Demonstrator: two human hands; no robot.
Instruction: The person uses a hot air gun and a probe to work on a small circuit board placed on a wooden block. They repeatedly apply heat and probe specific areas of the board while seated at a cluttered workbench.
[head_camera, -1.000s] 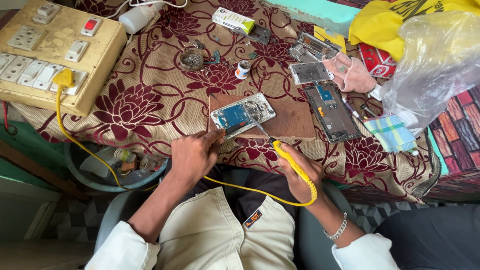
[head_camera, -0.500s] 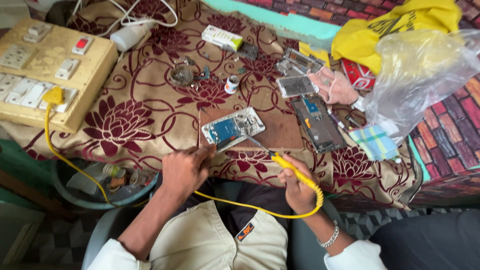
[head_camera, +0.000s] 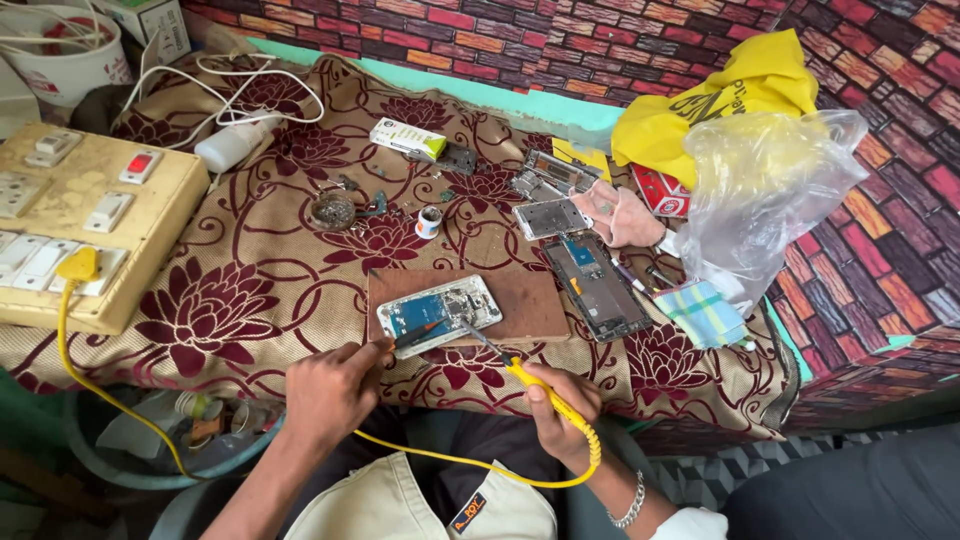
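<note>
Holding a yellow iron (head_camera: 545, 395) in your right hand (head_camera: 562, 412), grip clamped on it, you touch its tip to the opened phone (head_camera: 440, 313) on the board (head_camera: 520, 300). Your left hand (head_camera: 330, 388) pinches a thin tool (head_camera: 418, 333) over the phone.

Opened phone (head_camera: 440, 312) — soldering iron (head_camera: 545, 395) tip

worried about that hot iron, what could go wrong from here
1. The right hand holds the soldering iron with its tip on the opened phone; a slip could scorch nearby parts.
2. The left hand steadies a thin tool close to the tip, so fingers might get burned.
3. The yellow cord hangs loose and could snag.
</note>
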